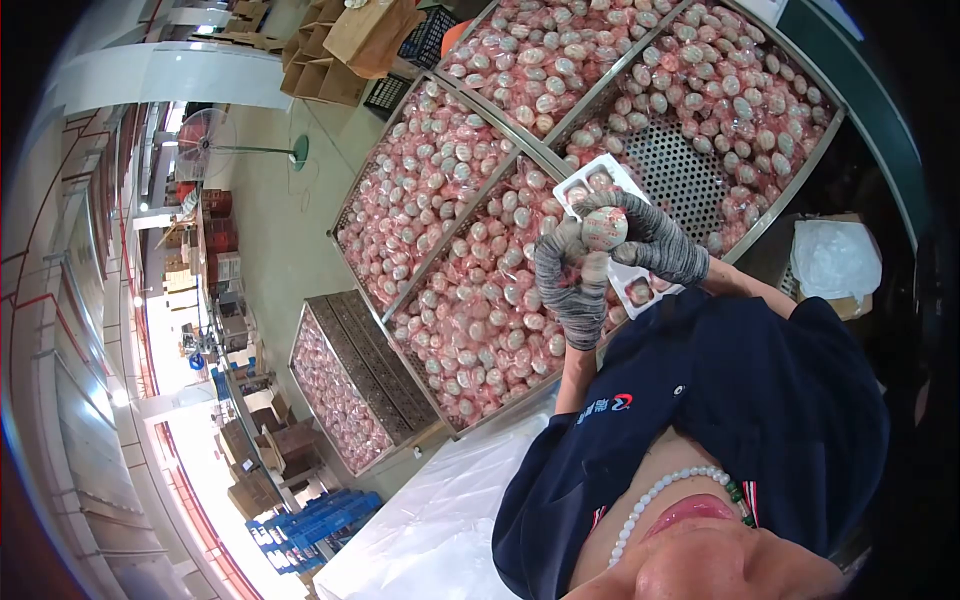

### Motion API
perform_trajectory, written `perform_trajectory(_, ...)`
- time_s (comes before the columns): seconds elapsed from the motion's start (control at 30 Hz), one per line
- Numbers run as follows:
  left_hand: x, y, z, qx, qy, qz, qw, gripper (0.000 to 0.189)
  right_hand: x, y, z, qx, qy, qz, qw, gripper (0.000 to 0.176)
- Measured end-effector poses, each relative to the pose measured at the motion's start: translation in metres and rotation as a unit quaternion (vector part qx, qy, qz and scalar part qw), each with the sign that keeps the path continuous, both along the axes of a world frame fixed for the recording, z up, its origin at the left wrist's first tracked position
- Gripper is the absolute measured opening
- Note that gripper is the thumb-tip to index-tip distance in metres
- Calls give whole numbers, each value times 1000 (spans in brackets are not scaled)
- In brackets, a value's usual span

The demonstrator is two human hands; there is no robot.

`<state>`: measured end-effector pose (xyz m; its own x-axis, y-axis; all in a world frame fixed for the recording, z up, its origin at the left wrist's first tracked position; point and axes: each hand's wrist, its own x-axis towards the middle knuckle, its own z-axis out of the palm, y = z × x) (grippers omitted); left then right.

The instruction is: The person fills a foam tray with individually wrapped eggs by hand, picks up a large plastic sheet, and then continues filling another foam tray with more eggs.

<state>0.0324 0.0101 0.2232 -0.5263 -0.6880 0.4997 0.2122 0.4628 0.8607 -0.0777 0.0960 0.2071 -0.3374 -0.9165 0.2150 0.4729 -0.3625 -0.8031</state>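
My right hand (668, 240), in a grey knitted glove, is closed around a pale egg (604, 228) in clear film with red print. Close against it on the left is my left hand (570, 275), gloved alike and partly smeared by motion. Its fingers curl round a blurred pale, pinkish shape that looks like another wrapped egg. Beneath both hands lies a white egg tray (628, 178) with several wrapped eggs in its end compartments. The hands hide the tray's middle.
Metal bins full of wrapped eggs (470, 320) spread ahead and left, divided by steel rims (545, 150). Perforated metal floor (675, 175) shows in the right bin. A box with a plastic bag (838, 258) stands at right, a white-covered surface (430, 520) at lower left.
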Motion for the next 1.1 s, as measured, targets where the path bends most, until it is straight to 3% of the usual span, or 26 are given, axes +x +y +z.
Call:
perform_trajectory(0.07,-7,3,7,16,-29,30,999,21,-3,0,-4,13,33,-5,999,61)
perform_trajectory(0.1,-5,3,15,-71,-61,30,995,26,-4,0,-7,27,66,-10,997,60)
perform_trajectory(0.23,-7,9,8,-101,-104,91,985,22,-8,-3,-15,11,122,-62,990,57)
perform_trajectory(0.3,-9,9,6,-174,-123,113,971,23,-12,-1,-16,60,237,-140,959,52)
perform_trajectory(0.43,-12,8,0,-173,-97,128,972,24,-17,-1,-24,40,304,-186,933,48)
perform_trajectory(0.63,-16,7,-3,-207,-104,144,962,17,-16,0,-13,64,325,-201,922,45)
perform_trajectory(0.73,-16,4,1,-224,-123,92,962,12,-13,0,-16,73,285,-194,936,47)
perform_trajectory(0.93,-13,4,-9,-164,-125,107,973,9,-18,2,-15,118,220,-90,964,51)
perform_trajectory(1.0,-11,6,-8,-13,-176,86,981,7,-18,1,-18,102,210,-109,966,48)
perform_trajectory(1.03,-11,6,-10,-12,-176,88,980,7,-17,0,-19,86,200,-128,968,44)
perform_trajectory(1.1,-12,6,-16,138,-100,37,985,5,-17,-1,-16,67,147,-109,981,44)
